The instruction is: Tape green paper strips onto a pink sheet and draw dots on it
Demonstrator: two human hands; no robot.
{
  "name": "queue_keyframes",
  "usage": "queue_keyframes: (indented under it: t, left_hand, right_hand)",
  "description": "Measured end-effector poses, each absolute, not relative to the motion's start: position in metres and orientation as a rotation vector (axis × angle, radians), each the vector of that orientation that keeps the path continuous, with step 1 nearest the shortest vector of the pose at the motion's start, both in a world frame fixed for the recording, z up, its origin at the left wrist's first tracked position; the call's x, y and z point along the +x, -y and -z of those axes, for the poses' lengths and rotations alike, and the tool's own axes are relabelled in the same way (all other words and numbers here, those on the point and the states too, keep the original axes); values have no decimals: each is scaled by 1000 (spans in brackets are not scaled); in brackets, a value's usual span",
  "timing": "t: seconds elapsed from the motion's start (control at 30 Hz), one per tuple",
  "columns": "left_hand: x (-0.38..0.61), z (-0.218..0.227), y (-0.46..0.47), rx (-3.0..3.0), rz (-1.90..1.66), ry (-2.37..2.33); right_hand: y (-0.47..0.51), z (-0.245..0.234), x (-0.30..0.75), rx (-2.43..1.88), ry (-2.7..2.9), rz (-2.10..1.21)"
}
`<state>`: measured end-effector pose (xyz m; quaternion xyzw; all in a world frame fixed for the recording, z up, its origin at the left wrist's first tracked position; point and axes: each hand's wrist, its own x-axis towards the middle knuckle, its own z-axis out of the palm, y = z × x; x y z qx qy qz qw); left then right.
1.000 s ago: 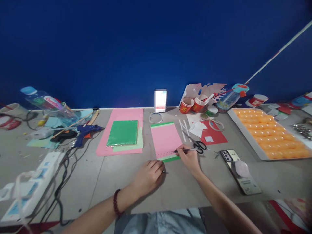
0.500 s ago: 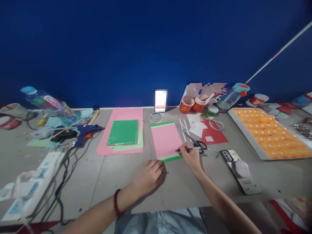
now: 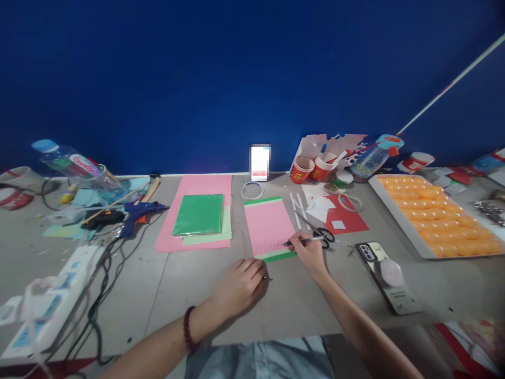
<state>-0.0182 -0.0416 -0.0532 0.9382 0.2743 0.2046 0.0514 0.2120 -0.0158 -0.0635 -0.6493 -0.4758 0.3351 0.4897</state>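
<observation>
A pink sheet (image 3: 268, 223) with green bands along its far and near edges lies on the grey table (image 3: 189, 295). A row of small dark dots runs across its lower part. My right hand (image 3: 310, 255) grips a pen (image 3: 305, 241) whose tip touches the sheet's lower right, at the end of the dotted row. My left hand (image 3: 240, 284) rests curled on the table just below the sheet's near left corner, a thin dark object poking out from under its fingers.
Black scissors (image 3: 321, 232) lie right of the sheet, a phone (image 3: 389, 276) further right, then a tray of orange balls (image 3: 437, 216). Green paper on a pink sheet (image 3: 199, 216) lies left. A glue gun (image 3: 138, 213), cables and a power strip (image 3: 43, 305) crowd the left; red cups (image 3: 311, 168) stand behind.
The pen tip has crept slightly right along the dotted row. My left hand has stayed where it was.
</observation>
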Motion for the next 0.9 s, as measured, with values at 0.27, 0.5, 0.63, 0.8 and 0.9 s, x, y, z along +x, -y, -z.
queue_keyframes:
  t: [0.27, 0.5, 0.63, 0.8, 0.9]
  left_hand:
    - [-20, 54, 42, 2854, -620, -837]
    - [-19, 52, 42, 2857, -623, -825]
    - [-19, 52, 42, 2846, -621, -835]
    - [-18, 52, 42, 2850, -626, -835]
    - [-18, 53, 42, 2854, -632, -833]
  right_hand:
    - [16, 65, 214, -1593, 1191, -772]
    - [16, 64, 214, -1623, 1180, -755]
    - [16, 64, 214, -1628, 1192, -728]
    - [15, 64, 216, -1617, 1124, -755]
    - [13, 63, 219, -1608, 1067, -762]
